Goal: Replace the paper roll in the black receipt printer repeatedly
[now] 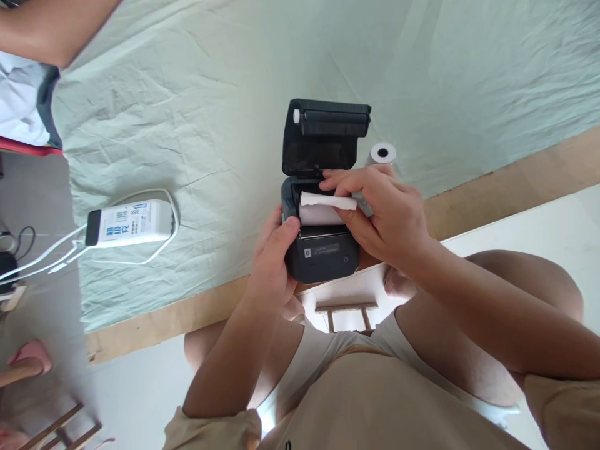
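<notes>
A small black thermal printer stands at the table's near edge with its lid swung up and back. Inside its bay lies a white paper roll, its loose end curled up across the top. My left hand grips the printer's left side, thumb on the upper rim. With the fingers of my right hand I pinch the right part of the paper's loose end over the bay. Just behind that hand a second paper roll stands upright, partly hidden.
A pale green cloth covers the wooden table. To the left lies a white power bank or adapter with white cables. At the upper left, another person's arm reaches in. Part of a wooden stool shows below.
</notes>
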Demonstrator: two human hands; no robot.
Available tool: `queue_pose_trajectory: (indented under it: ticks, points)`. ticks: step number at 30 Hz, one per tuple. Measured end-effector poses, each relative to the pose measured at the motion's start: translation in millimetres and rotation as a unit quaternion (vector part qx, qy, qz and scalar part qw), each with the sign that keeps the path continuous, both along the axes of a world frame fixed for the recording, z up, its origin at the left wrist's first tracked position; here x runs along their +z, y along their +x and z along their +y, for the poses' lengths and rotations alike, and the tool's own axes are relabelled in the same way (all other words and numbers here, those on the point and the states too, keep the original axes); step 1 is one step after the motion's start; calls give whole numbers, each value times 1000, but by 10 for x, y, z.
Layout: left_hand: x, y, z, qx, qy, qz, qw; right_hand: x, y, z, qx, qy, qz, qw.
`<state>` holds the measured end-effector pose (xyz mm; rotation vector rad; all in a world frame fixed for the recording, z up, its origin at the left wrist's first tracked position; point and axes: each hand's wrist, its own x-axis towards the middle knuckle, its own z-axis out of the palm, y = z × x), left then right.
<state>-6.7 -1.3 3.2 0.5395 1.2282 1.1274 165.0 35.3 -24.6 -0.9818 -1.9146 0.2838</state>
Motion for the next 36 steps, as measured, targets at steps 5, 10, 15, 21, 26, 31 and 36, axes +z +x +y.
queue_pose_trajectory:
  ticks: [5,10,15,21,26,31,36]
  points:
    - [1,5,3,12,11,-8,1000,32,-14,12,17,36,32,999]
    - [-25,-6,-13,2,27,-24,999,89,-33,-12,36,106,51,992]
    - [-14,-12,-4,-20,16,-52,998,43,-46,-55,103,152,31,983]
    - [-23,-74,-5,-65,51,-33,996,-7,-23,-85,131,153,-14,979]
    - [-32,-78,-4,-49,15,11,999,41,33,-44,102,141,40,984]
    - [-77,-87,-2,-44,26,11,999,108,33,43,-17,96,126,987]
    - [-106,-108,0,-53,30,18,998,137,65,77,4,2,146,989]
